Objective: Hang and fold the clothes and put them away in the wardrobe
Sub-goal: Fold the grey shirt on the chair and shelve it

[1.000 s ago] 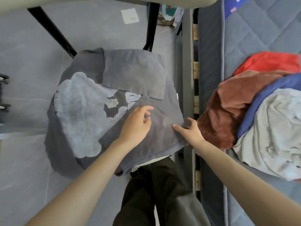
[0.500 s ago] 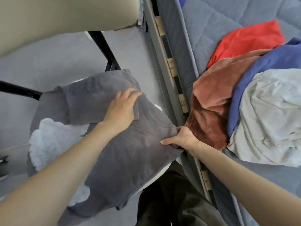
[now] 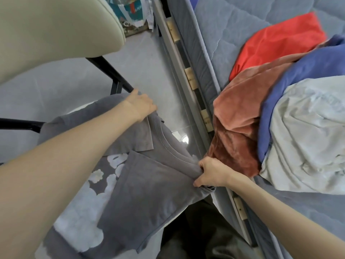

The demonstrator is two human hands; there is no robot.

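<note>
A grey T-shirt [image 3: 149, 184] with a white cloud print lies spread over a chair seat, both sleeves folded in over the body. My left hand [image 3: 141, 104] holds the shirt's far shoulder edge, fingers curled over the cloth. My right hand [image 3: 209, 172] grips a bunch of fabric at the near shoulder beside the collar. On the bed to the right lies a pile of clothes: a red piece [image 3: 276, 42], a rust velvet piece [image 3: 237, 128], a blue piece [image 3: 298, 79] and a pale grey-white piece [image 3: 306, 135].
A cream chair back [image 3: 56, 32] rises at top left on black legs [image 3: 110, 73]. The grey bed frame [image 3: 186, 79] and quilted mattress [image 3: 233, 21] run along the right. A printed bag [image 3: 130, 12] stands on the grey floor [image 3: 147, 66]. My dark trousers [image 3: 197, 230] show below.
My left hand slid from the folded sleeve out to the shirt's far shoulder edge. My right hand closed into a fuller grip on the near shoulder. The view swung right.
</note>
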